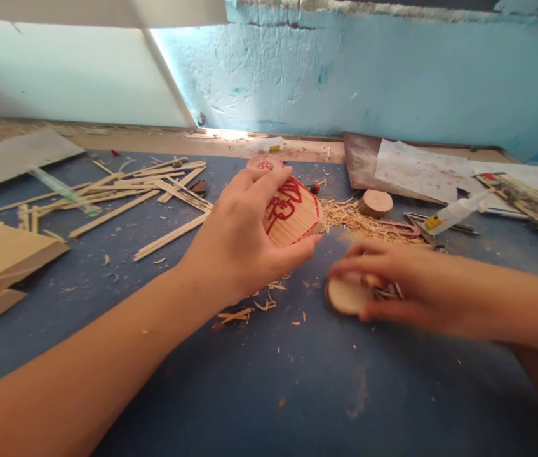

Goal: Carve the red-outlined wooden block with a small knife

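Note:
My left hand [244,235] grips a wooden piece [295,216] by its edges, fingers at the far side and thumb near the front. Red lines are drawn on the light face of that piece, and part of it is hidden behind my hand. Just beyond my fingertips shows a smaller round disc [265,164] with red marks. To the right, my right hand [392,285], blurred by motion, has its fingers and thumb around a round wood slice [345,295] low over the blue table. Another wood slice [375,203] sits farther back, beside a heap of shavings [345,212].
Thin wooden sticks [145,187] lie loosely piled at left, near a glue stick [61,190] and wooden blocks [6,260]. A white glue bottle [457,212] leans at right by stained paper [416,168]. The blue wall [368,76] bounds the table's far side.

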Available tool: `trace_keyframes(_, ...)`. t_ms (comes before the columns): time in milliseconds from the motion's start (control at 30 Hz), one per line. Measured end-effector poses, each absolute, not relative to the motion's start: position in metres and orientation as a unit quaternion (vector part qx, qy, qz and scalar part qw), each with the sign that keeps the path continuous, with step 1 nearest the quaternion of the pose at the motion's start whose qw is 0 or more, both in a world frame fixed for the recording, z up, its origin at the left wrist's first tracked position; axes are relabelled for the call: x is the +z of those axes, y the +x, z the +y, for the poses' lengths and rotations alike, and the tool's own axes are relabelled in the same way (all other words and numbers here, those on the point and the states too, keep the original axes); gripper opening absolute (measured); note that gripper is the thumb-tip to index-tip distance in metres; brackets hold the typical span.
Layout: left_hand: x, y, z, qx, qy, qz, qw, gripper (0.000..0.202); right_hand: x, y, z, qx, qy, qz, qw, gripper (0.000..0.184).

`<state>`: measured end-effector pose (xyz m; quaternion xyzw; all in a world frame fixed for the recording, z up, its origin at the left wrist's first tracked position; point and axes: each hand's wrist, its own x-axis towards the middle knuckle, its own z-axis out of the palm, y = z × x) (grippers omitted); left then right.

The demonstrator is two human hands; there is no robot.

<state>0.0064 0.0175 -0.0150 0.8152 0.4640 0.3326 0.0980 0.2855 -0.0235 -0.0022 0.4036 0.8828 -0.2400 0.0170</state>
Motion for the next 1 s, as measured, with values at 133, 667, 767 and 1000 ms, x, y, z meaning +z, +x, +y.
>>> trace_keyframes(133,-0.014,0.007,0.017,0.336,0.815,0.462,0.099,0.077,-0.016,0.295,-0.005,-0.029,0.531,0.844,-0.072,0.047)
trace_keyframes(667,-0.013,0.007,0.019,0.333,0.814,0.466,0.100,0.080,-0.025,0.255,-0.033,-0.026,0.517,0.855,-0.046,0.043)
trace_keyframes(767,-0.014,0.009,0.018,0.334,0.815,0.460,0.107,0.079,-0.023,0.269,-0.023,0.031,0.554,0.831,-0.037,0.053)
trace_keyframes(1000,-0.012,0.012,0.014,0.327,0.828,0.434,0.135,0.074,0.025,0.332,0.004,0.061,0.694,0.718,-0.012,0.058)
